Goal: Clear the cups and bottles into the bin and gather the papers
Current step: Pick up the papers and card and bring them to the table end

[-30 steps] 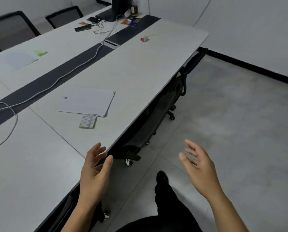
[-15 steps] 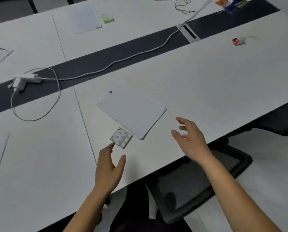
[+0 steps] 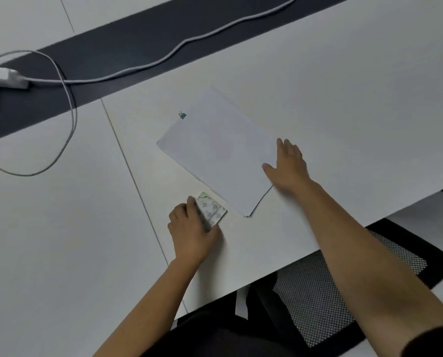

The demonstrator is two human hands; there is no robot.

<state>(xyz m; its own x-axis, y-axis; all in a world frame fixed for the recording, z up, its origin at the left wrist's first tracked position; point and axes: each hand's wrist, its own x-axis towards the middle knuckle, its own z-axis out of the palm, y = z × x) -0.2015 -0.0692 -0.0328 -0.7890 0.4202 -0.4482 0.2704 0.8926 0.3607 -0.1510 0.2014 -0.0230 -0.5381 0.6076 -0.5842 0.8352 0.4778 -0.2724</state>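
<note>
A: Right hand [image 3: 287,166] is lying flat and spread on the near-right corner of the paper stack [image 3: 215,148], palm down, gripping nothing. The stack is sitting skewed on the white table [image 3: 344,99], its near corner close to the table edge.

B: And the left?

A: Left hand [image 3: 192,228] is closing on the small patterned packet [image 3: 211,208], fingers on its left side, thumb at its near edge. Packet is lying flat, touching or slightly under the stack's near edge; I can't tell whether it's pinched or just touched.

B: Best way to take the sheets?

A: I'm thinking: keep the palm pressing so they aren't fanning, slide the corner over the table edge, then pinch from below. Loose sheets are already splaying at that near corner.

B: Clip?

A: Small binder clip [image 3: 182,115] is sitting at the far-left corner, so that end should hold. Cable [image 3: 68,99] is lying well apart, not interfering. No cups, bottles or bin in view.
</note>
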